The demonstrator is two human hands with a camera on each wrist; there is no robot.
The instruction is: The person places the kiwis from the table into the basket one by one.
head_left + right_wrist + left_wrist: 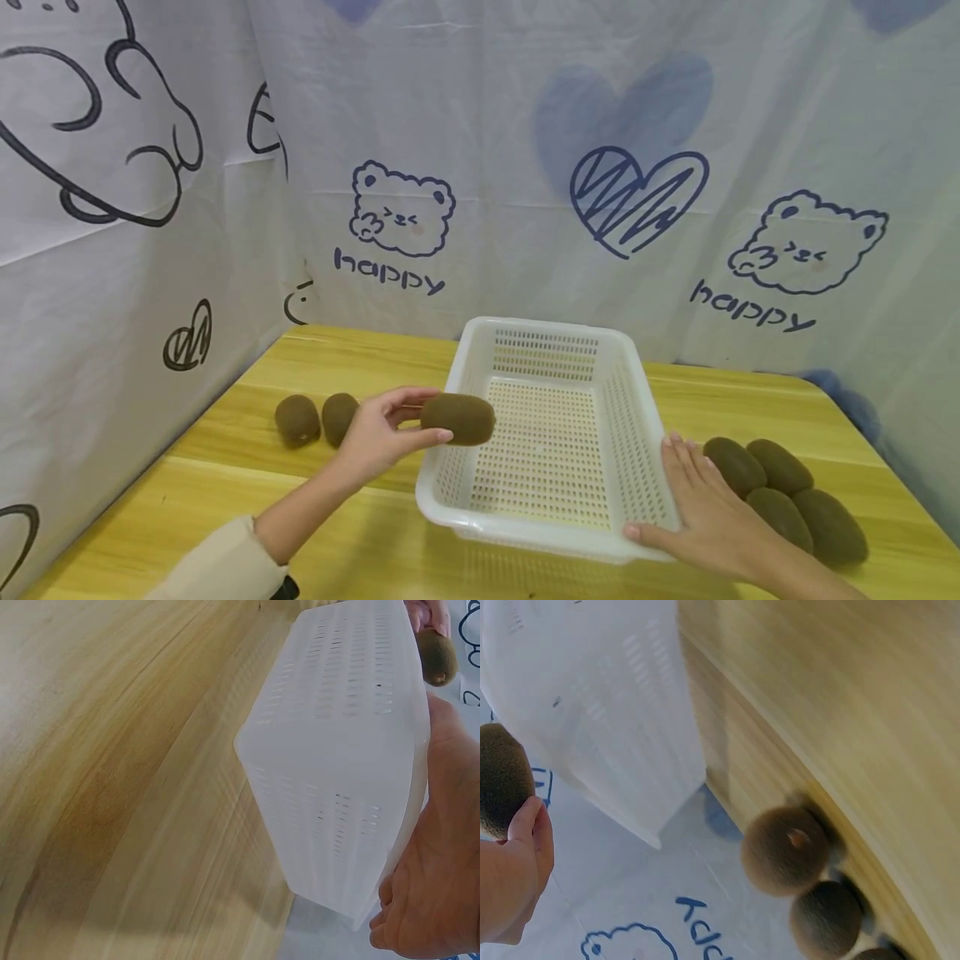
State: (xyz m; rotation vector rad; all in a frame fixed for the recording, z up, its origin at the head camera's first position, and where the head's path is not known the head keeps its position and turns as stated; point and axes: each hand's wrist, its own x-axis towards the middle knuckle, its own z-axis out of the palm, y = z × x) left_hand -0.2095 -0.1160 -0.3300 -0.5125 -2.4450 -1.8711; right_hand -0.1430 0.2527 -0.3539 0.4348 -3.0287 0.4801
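From the head camera, the left hand [378,433] pinches a brown kiwi [458,418] between thumb and fingertips, holding it in the air just over the near-left rim of the white basket [457,467]. Beyond this hand, on its outer side, two more kiwis [317,419] lie side by side on the wooden table [225,467]. The right hand [701,508] lies flat with straight fingers against the basket's right wall, thumb along the near corner. Just to the outside of this hand, four kiwis [787,496] sit bunched together on the table. A printed cloth [525,167] with bears and hearts hangs behind everything.

The left wrist camera shows the held kiwi [501,787] at the frame edge with a fingertip [531,825] pressed on it, the basket's wall [592,697] close beside, and the resting kiwis [802,877] farther off on the table.

The right wrist camera shows the right hand's palm [442,847] pressed open against the basket's side [337,765]. At the far end the held kiwi [436,656] appears under what are probably the left hand's fingertips, though they are cut off by the frame.
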